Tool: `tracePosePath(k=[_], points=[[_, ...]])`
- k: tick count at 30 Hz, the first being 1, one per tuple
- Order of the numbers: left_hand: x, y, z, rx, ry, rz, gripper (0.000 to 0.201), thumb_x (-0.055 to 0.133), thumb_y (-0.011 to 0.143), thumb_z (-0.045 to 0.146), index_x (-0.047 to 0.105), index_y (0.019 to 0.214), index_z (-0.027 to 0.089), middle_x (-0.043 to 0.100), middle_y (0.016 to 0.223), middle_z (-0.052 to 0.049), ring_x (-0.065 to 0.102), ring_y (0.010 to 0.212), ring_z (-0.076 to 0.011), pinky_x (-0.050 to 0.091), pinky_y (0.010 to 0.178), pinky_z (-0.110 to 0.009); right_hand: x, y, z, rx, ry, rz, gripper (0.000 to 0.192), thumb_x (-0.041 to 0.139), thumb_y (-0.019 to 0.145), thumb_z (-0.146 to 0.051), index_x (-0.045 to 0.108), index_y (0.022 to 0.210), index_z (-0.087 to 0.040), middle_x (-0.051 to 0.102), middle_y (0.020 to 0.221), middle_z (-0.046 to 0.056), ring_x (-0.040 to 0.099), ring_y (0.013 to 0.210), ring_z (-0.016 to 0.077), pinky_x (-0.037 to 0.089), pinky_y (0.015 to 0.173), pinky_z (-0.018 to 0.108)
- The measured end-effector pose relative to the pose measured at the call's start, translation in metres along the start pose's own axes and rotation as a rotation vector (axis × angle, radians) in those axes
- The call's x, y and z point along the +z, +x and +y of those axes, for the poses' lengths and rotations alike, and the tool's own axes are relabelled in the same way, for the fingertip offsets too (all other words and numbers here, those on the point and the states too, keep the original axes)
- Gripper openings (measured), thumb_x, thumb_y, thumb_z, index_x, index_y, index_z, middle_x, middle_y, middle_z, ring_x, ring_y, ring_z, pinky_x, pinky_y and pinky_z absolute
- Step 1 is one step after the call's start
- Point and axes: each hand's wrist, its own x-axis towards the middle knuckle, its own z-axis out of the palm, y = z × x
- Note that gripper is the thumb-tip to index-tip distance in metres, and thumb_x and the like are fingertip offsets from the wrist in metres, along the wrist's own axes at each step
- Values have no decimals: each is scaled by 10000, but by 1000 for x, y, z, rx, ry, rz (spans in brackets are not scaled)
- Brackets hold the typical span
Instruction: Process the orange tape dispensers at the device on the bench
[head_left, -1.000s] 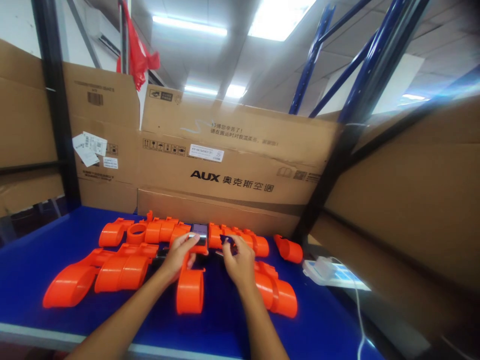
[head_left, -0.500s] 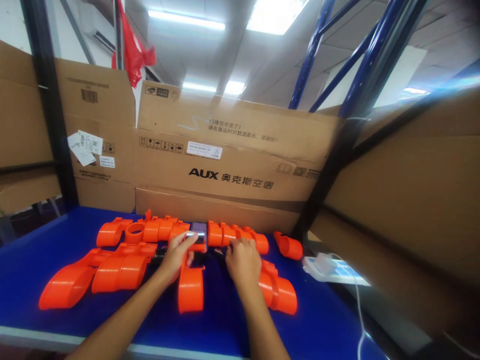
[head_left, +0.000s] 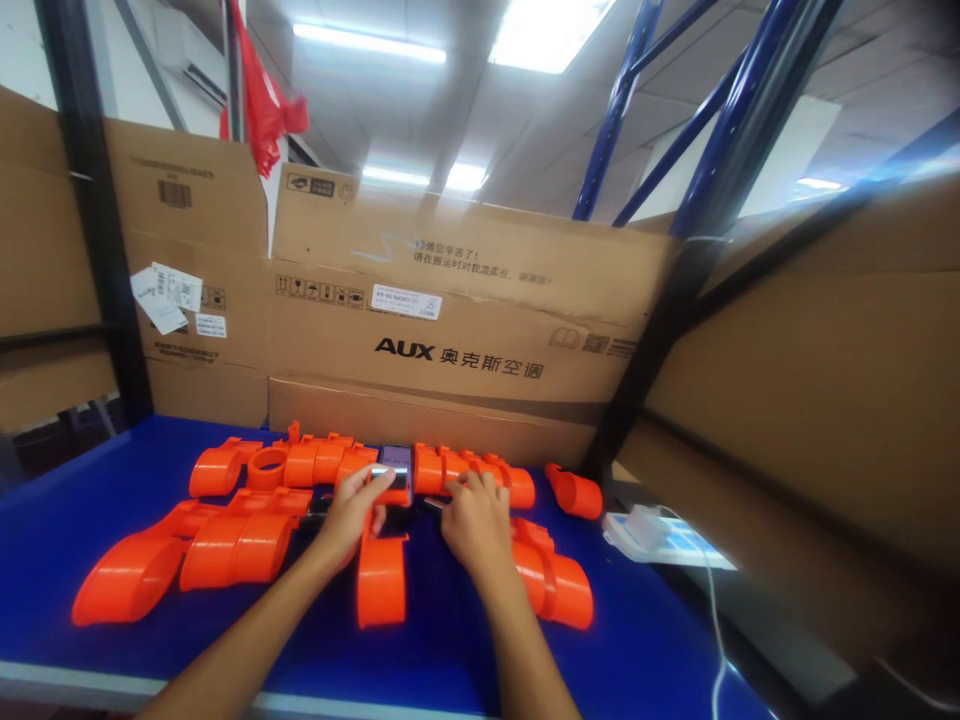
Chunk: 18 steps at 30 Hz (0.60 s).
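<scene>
My left hand (head_left: 351, 515) is closed on an orange plastic holder (head_left: 382, 582), whose wide ring hangs down toward me. My thumb presses on a small dark rectangular piece (head_left: 391, 478) with a bright edge at the holder's upper end. Just behind it lies a phone (head_left: 397, 454) with its screen lit. My right hand (head_left: 478, 520) is low over the table with its fingers curled down. A thin metallic tip (head_left: 433, 504) shows at those fingers; what they grip is mostly hidden. Orange holders (head_left: 517, 485) sit right behind this hand.
More orange holders stand in rows on the blue tabletop (head_left: 300, 640), at left (head_left: 129, 577) and right (head_left: 568, 590). A white power strip (head_left: 664, 540) with a cable lies at the right edge. Cardboard panels (head_left: 465, 300) and dark posts (head_left: 637, 330) enclose the back and sides.
My right hand has moved slightly left and its fingers have shifted, with more of the metallic tip showing. My left hand keeps its hold on the orange holder.
</scene>
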Motion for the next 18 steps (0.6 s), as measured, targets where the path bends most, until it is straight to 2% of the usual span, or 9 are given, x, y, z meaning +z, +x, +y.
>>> tracePosePath(k=[4,6,9,12,15,18], points=[[-1,0,-1,-5,7,0,388,696,751,516,632,894,160,674,599,-22,428,307,-74,271,326,-203,-1,-4,-5,38,27,-75,119,640,746,-124,721,819,-171,652,936,182,547,951,347,380,794,458],[-1,-1,0,-1,21,-18,399,688,761,519,636,922,158,646,575,-5,432,311,-77,272,325,-201,-4,-2,-8,60,130,-43,115,620,791,-153,720,844,-176,655,944,168,555,963,343,394,812,467],[1,-3,2,5,25,-39,398,686,762,513,642,942,161,638,612,3,434,314,-70,275,316,-198,-12,3,-16,32,478,71,193,533,910,-231,706,992,-206,672,970,112,584,956,281,443,841,433],[2,-4,3,20,16,-43,390,690,753,511,632,932,170,606,614,23,430,312,-64,269,304,-192,-19,8,-25,-97,817,85,279,526,946,-279,643,1195,-237,674,1016,74,606,957,223,489,855,372],[2,-4,2,24,10,-55,394,689,756,518,606,946,182,588,630,36,433,316,-60,259,298,-186,-20,9,-32,-178,887,51,332,604,904,-275,636,1235,-266,649,1052,68,603,991,219,500,875,370],[3,-4,3,20,8,-84,383,678,776,520,586,954,193,578,636,42,440,329,-60,268,313,-186,-18,8,-33,-158,881,59,283,615,895,-262,673,1172,-269,634,1034,68,603,977,217,502,881,378]])
